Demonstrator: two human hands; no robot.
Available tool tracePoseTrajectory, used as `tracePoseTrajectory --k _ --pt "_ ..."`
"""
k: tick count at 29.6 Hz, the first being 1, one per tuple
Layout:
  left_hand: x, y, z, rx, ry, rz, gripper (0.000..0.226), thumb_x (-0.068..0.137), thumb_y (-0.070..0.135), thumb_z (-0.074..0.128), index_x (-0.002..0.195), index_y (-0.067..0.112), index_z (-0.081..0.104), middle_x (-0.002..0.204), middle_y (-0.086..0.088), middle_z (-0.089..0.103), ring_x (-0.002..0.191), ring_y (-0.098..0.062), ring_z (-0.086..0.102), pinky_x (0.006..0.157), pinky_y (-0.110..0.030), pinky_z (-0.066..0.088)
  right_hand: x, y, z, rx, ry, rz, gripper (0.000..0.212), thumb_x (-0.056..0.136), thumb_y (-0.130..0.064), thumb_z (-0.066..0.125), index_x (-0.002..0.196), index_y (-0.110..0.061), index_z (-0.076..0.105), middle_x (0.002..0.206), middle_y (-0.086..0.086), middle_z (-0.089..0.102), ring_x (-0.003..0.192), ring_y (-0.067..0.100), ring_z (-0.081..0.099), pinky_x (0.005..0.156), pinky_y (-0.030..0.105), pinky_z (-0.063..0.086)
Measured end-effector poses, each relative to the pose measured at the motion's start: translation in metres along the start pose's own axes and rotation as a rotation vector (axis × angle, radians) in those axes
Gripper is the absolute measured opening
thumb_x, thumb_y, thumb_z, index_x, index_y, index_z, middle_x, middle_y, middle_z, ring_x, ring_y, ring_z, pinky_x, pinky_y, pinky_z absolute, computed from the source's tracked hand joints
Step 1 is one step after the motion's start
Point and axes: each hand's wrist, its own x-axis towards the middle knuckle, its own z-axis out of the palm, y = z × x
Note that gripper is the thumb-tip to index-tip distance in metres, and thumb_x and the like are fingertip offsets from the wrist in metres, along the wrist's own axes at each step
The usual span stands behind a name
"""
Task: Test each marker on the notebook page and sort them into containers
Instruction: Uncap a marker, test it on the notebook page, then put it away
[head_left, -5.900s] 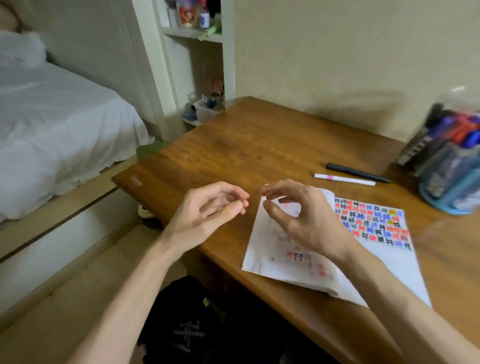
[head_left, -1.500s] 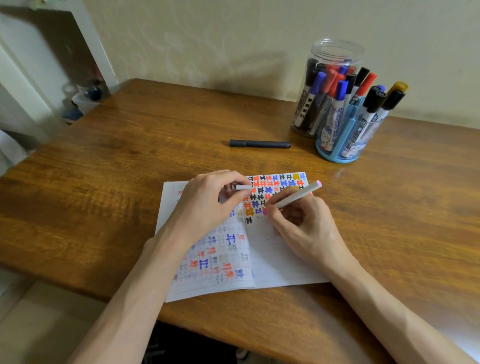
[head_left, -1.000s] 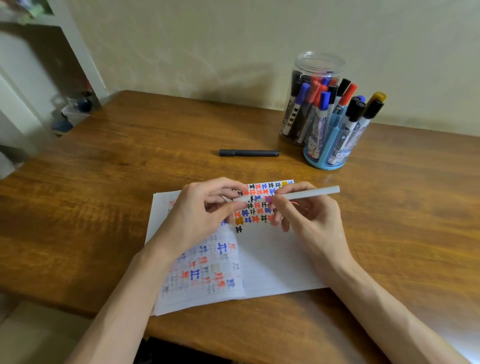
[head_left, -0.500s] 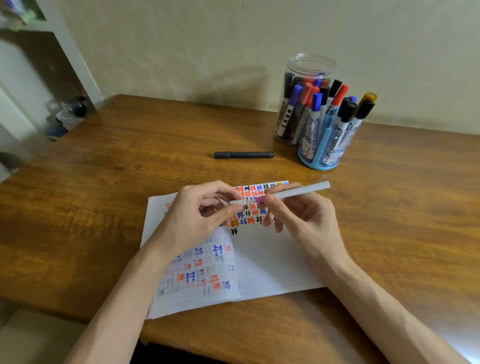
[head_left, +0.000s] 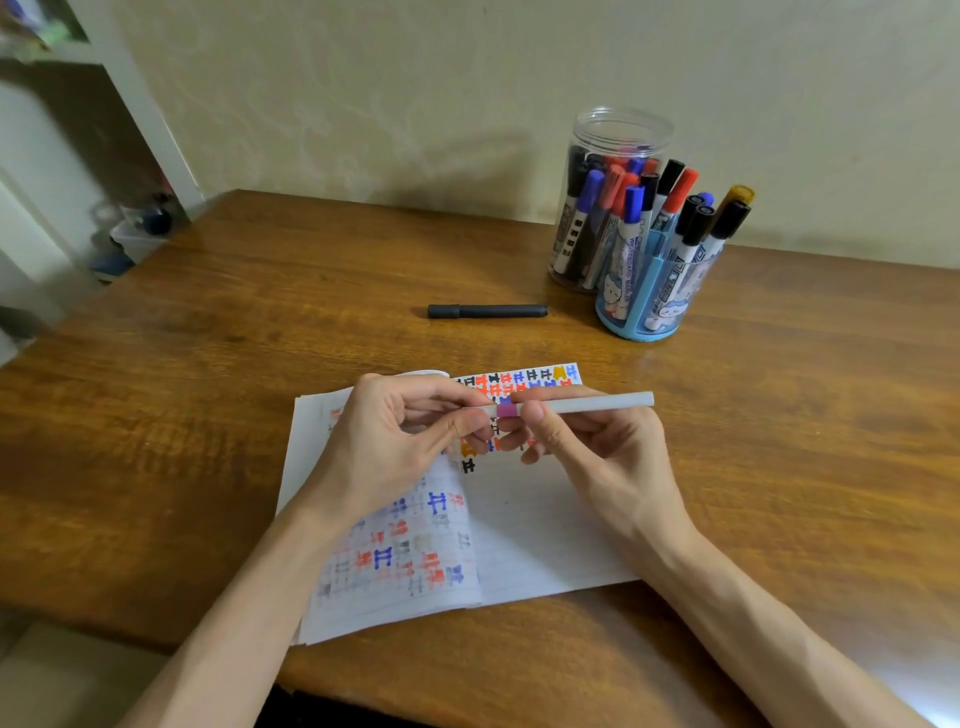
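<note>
A thin white marker (head_left: 587, 404) with a pink band lies level above the open notebook (head_left: 540, 530). My right hand (head_left: 597, 452) pinches its barrel beside the band. My left hand (head_left: 400, 447) pinches the white cap at the marker's left end, which sits against the pink band. The notebook's pages carry rows of small black, red, blue and orange test marks. Behind it, a clear plastic jar (head_left: 613, 156) and a blue holder (head_left: 639, 306) both stand packed with several markers.
A black marker (head_left: 485, 310) lies capped on the wooden desk (head_left: 208, 405) between the notebook and the containers. A wall runs close behind the desk. A white shelf unit (head_left: 140, 114) stands at the far left, beyond the desk's left edge.
The white marker has swung from a writing tilt to level. My left hand brought the cap to its pink tip, and the two hands have closed together over the page.
</note>
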Motion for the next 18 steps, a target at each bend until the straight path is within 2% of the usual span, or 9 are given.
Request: tracePoseTrajectory --k 8,13,15,18 --pt "0.004 -0.001 0.005 0.025 0.061 -0.024 0.015 0.086 0.012 0.079 0.094 0.024 0.079 0.085 0.006 0.08 0.074 -0.019 0.077 0.065 -0.027 0.062 0.003 0.003 0.001 0.014 -0.002 -0.016 0.016 0.098 -0.004 0.068 0.11 0.002 0.077 0.092 0.009 0.082 0.084 0.024 0.079 0.076 0.027 0.061" --pt "0.006 0.001 0.0 -0.004 -0.004 -0.058 0.01 0.09 0.014 0.075 0.101 0.015 0.077 0.088 0.003 0.079 0.082 -0.014 0.077 0.073 -0.019 0.058 0.006 -0.004 -0.001 -0.023 0.014 0.049 0.018 0.095 -0.014 0.074 0.111 -0.008 0.079 0.08 0.002 0.078 0.069 0.012 0.07 0.068 0.024 0.057" --pt "0.003 0.002 -0.007 0.005 0.008 -0.058 0.009 0.091 0.016 0.075 0.1 0.017 0.076 0.093 0.004 0.079 0.089 -0.012 0.075 0.077 -0.019 0.058 0.007 -0.01 -0.007 0.024 0.052 0.106 0.024 0.088 -0.022 0.078 0.112 -0.015 0.078 0.083 0.0 0.076 0.075 0.011 0.07 0.073 0.029 0.06" --pt "-0.004 0.006 -0.02 0.001 0.04 -0.07 0.01 0.089 0.018 0.077 0.099 0.016 0.076 0.097 0.003 0.078 0.093 -0.014 0.074 0.077 -0.02 0.057 0.008 -0.017 -0.018 0.01 0.059 0.122 0.015 0.085 -0.019 0.08 0.097 -0.011 0.077 0.096 0.003 0.079 0.09 0.019 0.077 0.078 0.035 0.064"
